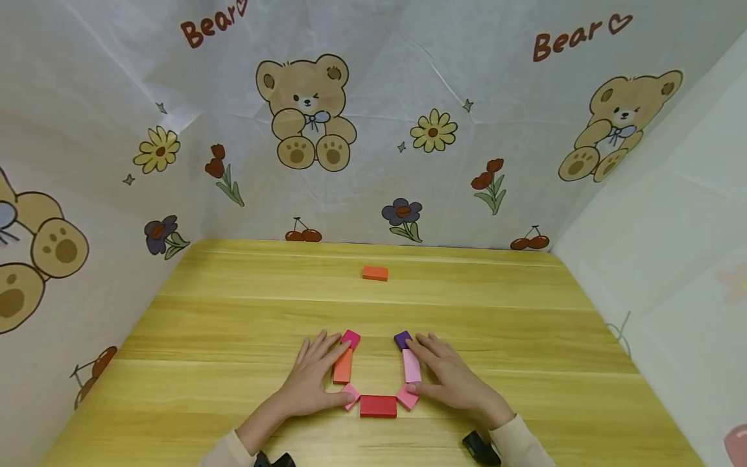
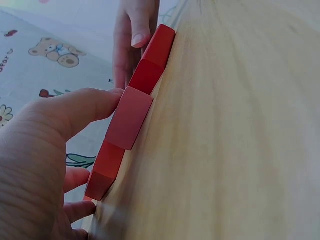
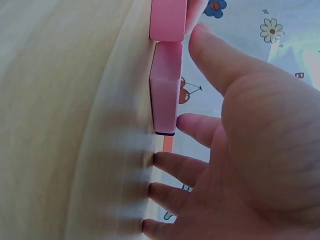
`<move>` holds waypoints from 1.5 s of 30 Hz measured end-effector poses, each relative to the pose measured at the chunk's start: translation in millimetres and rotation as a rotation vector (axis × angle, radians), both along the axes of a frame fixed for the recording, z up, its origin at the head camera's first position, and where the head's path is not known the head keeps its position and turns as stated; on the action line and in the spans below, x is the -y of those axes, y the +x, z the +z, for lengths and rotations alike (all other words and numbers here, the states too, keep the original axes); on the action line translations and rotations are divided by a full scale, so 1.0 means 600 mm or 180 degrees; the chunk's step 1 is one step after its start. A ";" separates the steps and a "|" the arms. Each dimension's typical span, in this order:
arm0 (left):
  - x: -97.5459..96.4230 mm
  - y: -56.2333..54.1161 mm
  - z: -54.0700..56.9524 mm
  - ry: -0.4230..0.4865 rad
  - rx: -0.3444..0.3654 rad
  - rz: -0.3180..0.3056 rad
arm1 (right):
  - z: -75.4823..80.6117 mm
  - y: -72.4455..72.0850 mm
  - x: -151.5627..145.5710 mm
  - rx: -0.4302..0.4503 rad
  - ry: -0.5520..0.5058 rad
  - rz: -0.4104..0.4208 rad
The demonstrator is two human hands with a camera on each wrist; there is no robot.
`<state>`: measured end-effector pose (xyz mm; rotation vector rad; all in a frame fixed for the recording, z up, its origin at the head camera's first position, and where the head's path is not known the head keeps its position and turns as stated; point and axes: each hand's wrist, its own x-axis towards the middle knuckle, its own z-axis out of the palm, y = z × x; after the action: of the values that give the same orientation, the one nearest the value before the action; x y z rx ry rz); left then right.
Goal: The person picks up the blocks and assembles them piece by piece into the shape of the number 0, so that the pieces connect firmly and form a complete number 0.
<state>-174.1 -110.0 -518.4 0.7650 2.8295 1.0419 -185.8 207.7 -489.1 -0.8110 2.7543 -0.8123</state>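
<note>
On the wooden table small blocks form a U-shaped row. A red block (image 1: pixel 378 407) lies at its near end, flanked by a left pink block (image 1: pixel 351 397) and a right pink block (image 1: pixel 408 398). The left side continues with an orange block (image 1: pixel 342 368) and a magenta block (image 1: pixel 352 338); the right, with a light pink block (image 1: pixel 412 368) and a purple block (image 1: pixel 401 340). My left hand (image 1: pixel 309 383) lies along the left side, thumb on the pink block, fingers spread. Along the right side, my right hand (image 1: pixel 455 383) stretches its thumb to the other pink block and its index finger towards the purple one.
A separate orange block (image 1: pixel 375 273) lies farther back on the wooden table (image 1: pixel 262 279). Bear-printed cloth (image 1: pixel 373 181) stands behind the table, with more cloth at both sides. A black device (image 1: pixel 481 447) sits at the right wrist and another (image 1: pixel 274 460) at the left.
</note>
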 end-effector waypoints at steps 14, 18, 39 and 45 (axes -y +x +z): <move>0.001 0.000 -0.001 0.0029 0.0004 -0.0006 | 0.004 -0.001 0.003 0.0091 -0.0013 -0.0083; 0.001 0.000 -0.001 -0.0003 0.0030 -0.0002 | 0.006 -0.005 0.004 0.0161 -0.0038 -0.0155; 0.002 -0.002 -0.005 -0.0023 0.0021 -0.0019 | 0.115 -0.202 0.050 -0.0353 -0.0306 -0.0173; 0.002 -0.003 -0.008 -0.0015 0.0041 -0.0020 | 0.102 -0.280 0.062 -0.0108 -0.0208 -0.0216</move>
<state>-175.9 -111.0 -523.2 0.7633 2.8159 1.0351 -353.8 170.4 -428.1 -0.7530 2.8124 -0.9137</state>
